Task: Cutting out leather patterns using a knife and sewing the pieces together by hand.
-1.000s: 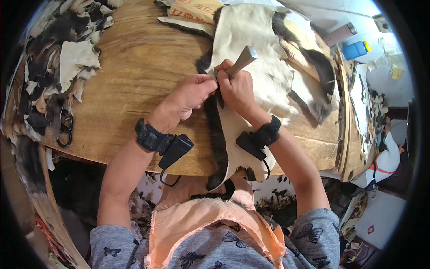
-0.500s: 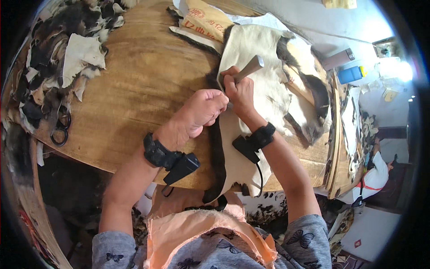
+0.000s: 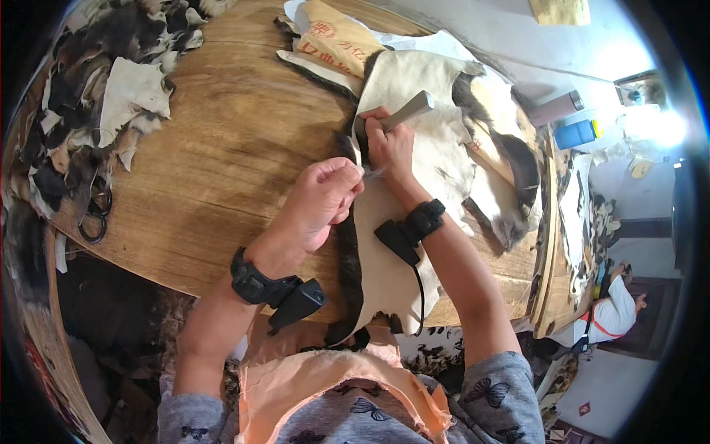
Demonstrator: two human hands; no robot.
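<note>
A pale hide (image 3: 414,81) with dark fur along its edges lies leather side up on the wooden table (image 3: 222,140) and hangs over the front edge. My right hand (image 3: 392,148) grips a flat grey metal knife (image 3: 410,109), its wide end slanting up to the right and its lower end at the hide's left edge. Just left of it, my left hand (image 3: 325,196) is closed in a pinch on that furry edge. A wisp of grey fur shows by its fingertips. The exact cutting point is hidden by my fingers.
Fur scraps (image 3: 66,111) pile up at the far left, with black-handled scissors (image 3: 95,222) below them. Brown paper packaging (image 3: 333,41) and more pelts (image 3: 510,192) lie behind and to the right. A blue bottle (image 3: 577,135) stands far right; another person (image 3: 617,307) is beyond.
My left hand has drawn slightly left and down, lifting the hide's furry edge and baring a wisp of fur. The right hand with the knife has barely shifted.
</note>
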